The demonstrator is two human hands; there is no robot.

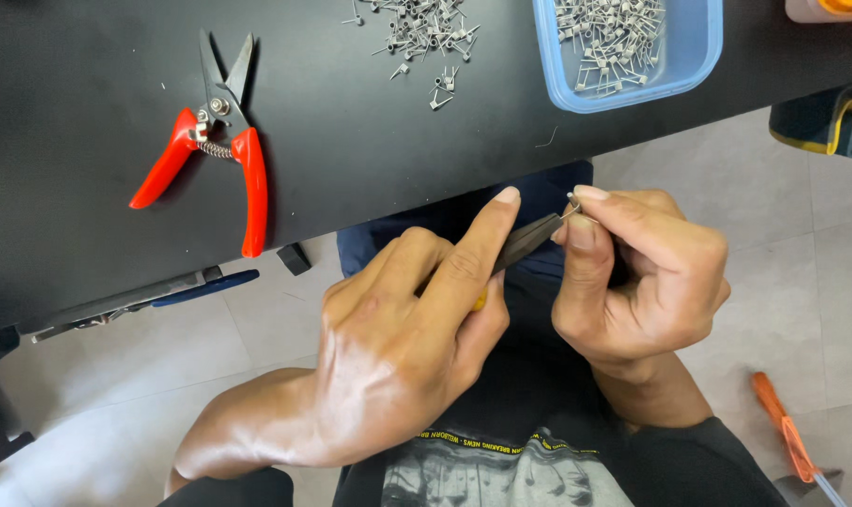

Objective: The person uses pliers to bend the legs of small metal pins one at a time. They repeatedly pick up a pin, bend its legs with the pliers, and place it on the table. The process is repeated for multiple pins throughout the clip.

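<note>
My left hand [407,347] grips a pair of dark needle-nose pliers [525,240] with a yellow bit of handle showing under the palm; the index finger lies along the jaws. The plier tips meet a tiny metal wire coil [571,210] pinched between thumb and forefinger of my right hand [637,272]. Both hands hover over my lap, just in front of the black table's edge [370,202].
Red-handled snips [215,141] lie open on the table at left. A loose pile of small wire coils [426,33] sits at the back, beside a blue tray [698,56] holding several more. An orange-handled tool [788,437] lies on the floor at right.
</note>
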